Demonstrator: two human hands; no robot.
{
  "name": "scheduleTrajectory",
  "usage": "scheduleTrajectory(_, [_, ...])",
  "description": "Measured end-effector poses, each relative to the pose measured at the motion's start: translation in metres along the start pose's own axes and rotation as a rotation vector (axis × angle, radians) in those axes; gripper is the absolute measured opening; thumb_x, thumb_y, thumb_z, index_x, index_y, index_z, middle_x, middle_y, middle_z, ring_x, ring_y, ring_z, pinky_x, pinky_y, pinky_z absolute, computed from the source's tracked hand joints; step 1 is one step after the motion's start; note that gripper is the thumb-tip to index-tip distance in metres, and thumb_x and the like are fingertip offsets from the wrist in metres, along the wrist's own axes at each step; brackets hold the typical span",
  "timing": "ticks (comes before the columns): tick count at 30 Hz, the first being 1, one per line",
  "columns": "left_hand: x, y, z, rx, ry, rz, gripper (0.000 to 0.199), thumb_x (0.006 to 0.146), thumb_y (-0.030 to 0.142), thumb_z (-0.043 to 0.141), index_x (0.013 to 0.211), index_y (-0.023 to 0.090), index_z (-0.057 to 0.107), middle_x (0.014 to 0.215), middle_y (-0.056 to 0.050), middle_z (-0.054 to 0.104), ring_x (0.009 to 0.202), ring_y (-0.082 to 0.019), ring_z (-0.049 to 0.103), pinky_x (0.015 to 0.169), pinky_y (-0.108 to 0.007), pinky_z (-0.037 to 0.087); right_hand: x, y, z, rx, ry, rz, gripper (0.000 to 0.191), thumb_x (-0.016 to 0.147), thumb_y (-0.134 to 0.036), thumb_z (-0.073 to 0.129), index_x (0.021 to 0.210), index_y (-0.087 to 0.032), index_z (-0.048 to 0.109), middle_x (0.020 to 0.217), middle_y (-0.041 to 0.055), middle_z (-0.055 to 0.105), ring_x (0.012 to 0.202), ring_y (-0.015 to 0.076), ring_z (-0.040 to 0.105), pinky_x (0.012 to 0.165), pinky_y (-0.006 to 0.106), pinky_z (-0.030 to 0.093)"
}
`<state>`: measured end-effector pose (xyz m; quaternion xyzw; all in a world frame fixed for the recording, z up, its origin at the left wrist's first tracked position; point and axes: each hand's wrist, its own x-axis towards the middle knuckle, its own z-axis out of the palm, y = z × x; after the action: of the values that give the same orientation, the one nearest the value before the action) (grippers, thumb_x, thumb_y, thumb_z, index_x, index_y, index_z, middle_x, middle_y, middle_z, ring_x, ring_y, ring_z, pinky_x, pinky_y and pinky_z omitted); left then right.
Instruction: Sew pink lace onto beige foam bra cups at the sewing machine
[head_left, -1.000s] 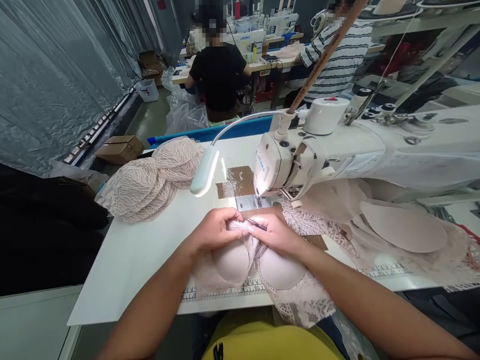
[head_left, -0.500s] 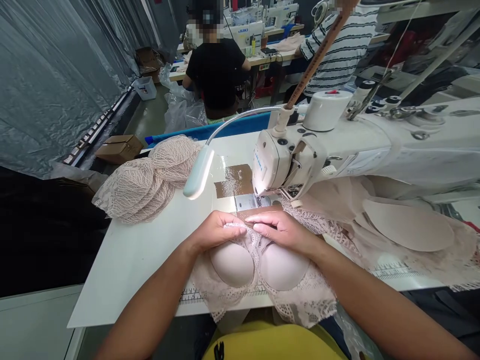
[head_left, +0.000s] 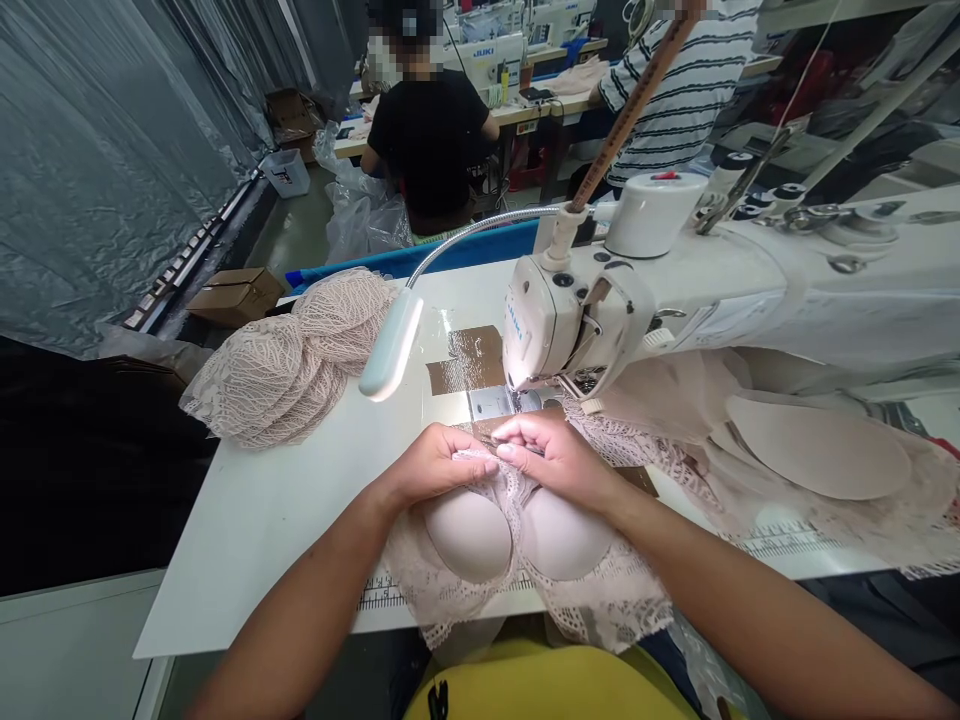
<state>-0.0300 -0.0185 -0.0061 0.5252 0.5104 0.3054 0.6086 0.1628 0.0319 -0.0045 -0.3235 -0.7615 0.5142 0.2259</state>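
A pale pink lace bra with two smooth moulded cups (head_left: 469, 535) lies at the front edge of the white table, its lower lace hanging over the edge. My left hand (head_left: 439, 465) pinches its upper lace edge between thumb and fingers. Close beside it, my right hand (head_left: 551, 460) is closed on the same edge near the middle, fingers bent and thumb below. The fingertips of both hands nearly meet. Just beyond them stands the white sewing machine (head_left: 536, 320), its needle area lit. The fabric under my fingers is partly hidden.
Stacked lace cups (head_left: 262, 380) lie at the table's left. A lamp (head_left: 394, 345) on a bendy neck hangs left of the machine head. More lace and beige pieces (head_left: 817, 445) lie on the right. Two people (head_left: 427, 140) are at tables beyond.
My right hand has shifted slightly left and its fingers are more bent. The bra's cups have moved a little within the lace. My left hand has barely moved.
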Motion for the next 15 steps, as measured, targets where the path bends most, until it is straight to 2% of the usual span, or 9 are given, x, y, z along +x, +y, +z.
scheduleTrajectory(3, [-0.001,0.003,-0.004,0.02,-0.087,0.022,0.027,0.075,0.039,0.066,0.076,0.012,0.068,0.069,-0.002,0.06,0.063,-0.013,0.051,0.056,-0.022,0.038,0.0,0.0,0.002,0.011,-0.04,0.041,0.032,0.077,-0.034,0.066,0.105,-0.019,0.062,0.088,0.0031,0.065,0.079,0.0179,0.061,0.07,0.031,0.048])
scheduleTrajectory(6, [-0.009,0.006,-0.021,0.122,-0.237,-0.043,0.025,0.072,0.035,0.069,0.084,0.012,0.066,0.075,-0.002,0.06,0.066,-0.013,0.052,0.057,-0.021,0.039,0.001,-0.002,0.001,-0.051,-0.092,0.051,0.017,0.081,-0.032,0.06,0.087,-0.017,0.066,0.082,0.0029,0.065,0.077,0.0178,0.06,0.07,0.03,0.046])
scheduleTrajectory(8, [-0.016,0.008,-0.037,0.174,-0.275,-0.117,0.026,0.069,0.032,0.071,0.085,0.013,0.065,0.076,-0.001,0.06,0.068,-0.014,0.053,0.058,-0.021,0.039,0.001,-0.002,-0.002,-0.076,-0.091,0.093,0.02,0.084,-0.032,0.055,0.075,-0.016,0.063,0.076,0.0027,0.063,0.073,0.0168,0.058,0.066,0.029,0.044])
scheduleTrajectory(10, [-0.024,0.01,-0.049,0.19,-0.227,-0.149,0.023,0.07,0.033,0.07,0.082,0.013,0.063,0.073,0.0,0.059,0.066,-0.013,0.053,0.058,-0.021,0.039,0.001,0.0,-0.004,-0.093,-0.167,0.135,0.023,0.084,-0.034,0.055,0.069,-0.016,0.06,0.068,0.001,0.059,0.065,0.0148,0.054,0.06,0.027,0.041])
scheduleTrajectory(13, [-0.029,0.015,-0.055,0.186,-0.079,-0.094,0.022,0.074,0.035,0.067,0.075,0.014,0.062,0.069,0.001,0.056,0.065,-0.012,0.051,0.059,-0.02,0.038,0.001,0.002,-0.003,-0.042,-0.303,0.122,0.029,0.086,-0.039,0.052,0.067,-0.016,0.057,0.064,-0.0006,0.055,0.059,0.0124,0.048,0.055,0.025,0.036])
scheduleTrajectory(15, [-0.029,0.017,-0.05,0.156,-0.031,-0.045,0.023,0.076,0.036,0.066,0.075,0.013,0.063,0.072,0.0,0.057,0.068,-0.012,0.051,0.062,-0.021,0.038,0.001,0.001,0.0,0.035,-0.249,0.092,0.032,0.09,-0.042,0.046,0.076,-0.017,0.06,0.07,0.0007,0.058,0.063,0.0128,0.05,0.058,0.026,0.038])
